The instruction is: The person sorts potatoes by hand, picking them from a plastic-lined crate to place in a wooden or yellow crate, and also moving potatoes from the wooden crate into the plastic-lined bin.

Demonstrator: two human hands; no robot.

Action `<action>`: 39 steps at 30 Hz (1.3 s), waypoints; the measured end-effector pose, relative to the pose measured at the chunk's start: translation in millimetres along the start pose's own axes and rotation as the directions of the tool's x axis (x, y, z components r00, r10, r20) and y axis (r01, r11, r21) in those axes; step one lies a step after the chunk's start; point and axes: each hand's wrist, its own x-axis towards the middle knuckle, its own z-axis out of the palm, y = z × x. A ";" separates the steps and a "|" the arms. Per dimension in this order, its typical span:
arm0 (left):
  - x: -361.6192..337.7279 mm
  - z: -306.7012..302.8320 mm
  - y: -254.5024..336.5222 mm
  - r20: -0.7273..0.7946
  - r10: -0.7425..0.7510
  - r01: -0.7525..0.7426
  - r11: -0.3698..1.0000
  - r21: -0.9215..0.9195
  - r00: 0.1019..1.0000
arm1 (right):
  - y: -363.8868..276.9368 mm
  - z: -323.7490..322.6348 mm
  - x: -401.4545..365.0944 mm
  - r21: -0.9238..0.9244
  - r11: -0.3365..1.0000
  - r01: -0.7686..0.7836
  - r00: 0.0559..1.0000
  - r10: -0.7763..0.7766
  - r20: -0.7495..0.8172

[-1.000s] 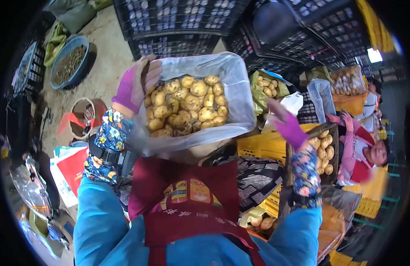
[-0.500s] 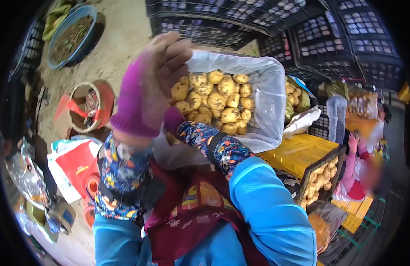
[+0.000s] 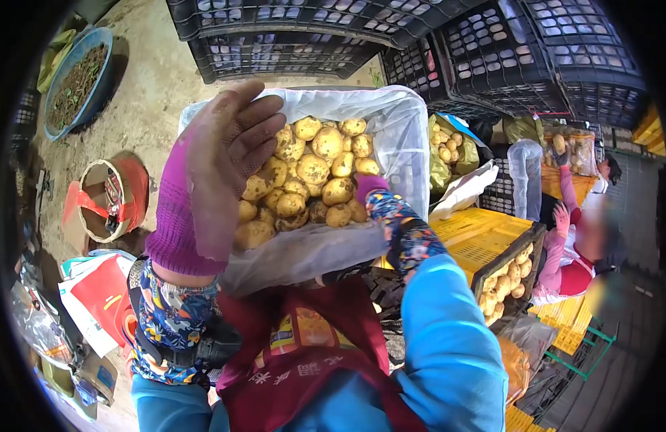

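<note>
Yellow, soil-smudged potatoes (image 3: 311,169) fill much of a crate lined with translucent white plastic (image 3: 403,133). My left hand (image 3: 235,140), in a purple-cuffed glove, is raised over the crate's left side, fingers stretched out and no object in it. At the right side of the potatoes is my right hand (image 3: 370,186), low among them. Only its purple cuff shows clearly; the fingers are hidden, so any potato in its grip cannot be made out.
Black crates (image 3: 491,57) are stacked behind. To the right are a yellow crate (image 3: 473,234) and a crate of potatoes (image 3: 507,284); another person (image 3: 567,263) is beyond. A bucket (image 3: 106,200) and a blue basin (image 3: 77,83) of soil stand left.
My right hand has moved from beside my left wrist to the right side of the potatoes. My left hand stays raised with fingers stretched. The whole view has shifted somewhat.
</note>
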 end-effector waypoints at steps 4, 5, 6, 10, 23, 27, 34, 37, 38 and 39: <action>3.3 14.6 -10.9 -0.051 -0.021 0.024 0.998 0.064 0.998 | -15.0 15.3 13.7 -0.023 0.992 -0.122 0.990 0.120 -0.081; 3.2 16.4 -12.4 -0.053 -0.027 0.030 0.997 0.069 0.998 | -16.0 12.4 14.1 -0.026 0.991 -0.133 0.988 0.130 -0.084; 3.5 18.1 -13.0 -0.057 -0.034 0.038 0.997 0.070 0.998 | -15.9 9.5 14.6 -0.029 0.991 -0.128 0.989 0.125 -0.083; 3.6 23.2 -11.6 -0.050 -0.042 0.049 0.988 0.149 0.998 | -9.9 -13.0 -8.8 0.237 0.971 -0.037 0.989 0.070 -0.132; 1.0 29.4 -36.9 0.205 0.100 -0.195 0.830 0.522 0.974 | -59.8 -209.7 -110.1 0.820 0.337 0.462 0.882 -0.274 -0.385; -3.4 29.8 -21.3 0.080 0.102 -0.129 0.829 0.544 0.992 | -30.3 -117.9 -33.7 0.179 0.973 0.145 0.959 -0.094 -0.266; 0.0 31.5 -21.2 0.046 0.092 -0.102 0.899 0.427 0.995 | -7.9 -24.1 18.0 -0.249 0.964 -0.095 0.956 0.018 -0.294; 3.8 27.5 -16.3 0.074 -0.036 0.005 0.927 0.374 0.997 | -7.3 -68.5 -13.1 0.241 0.971 0.003 0.976 0.049 -0.212; 5.0 25.7 -16.9 0.087 -0.074 0.034 0.918 0.394 0.993 | -10.3 -91.3 -36.1 0.418 0.905 0.077 0.983 0.002 -0.186; 4.7 25.2 -18.6 0.102 -0.113 0.061 0.907 0.416 0.988 | -10.0 -94.2 -44.8 0.779 0.592 0.209 0.977 -0.086 -0.197</action>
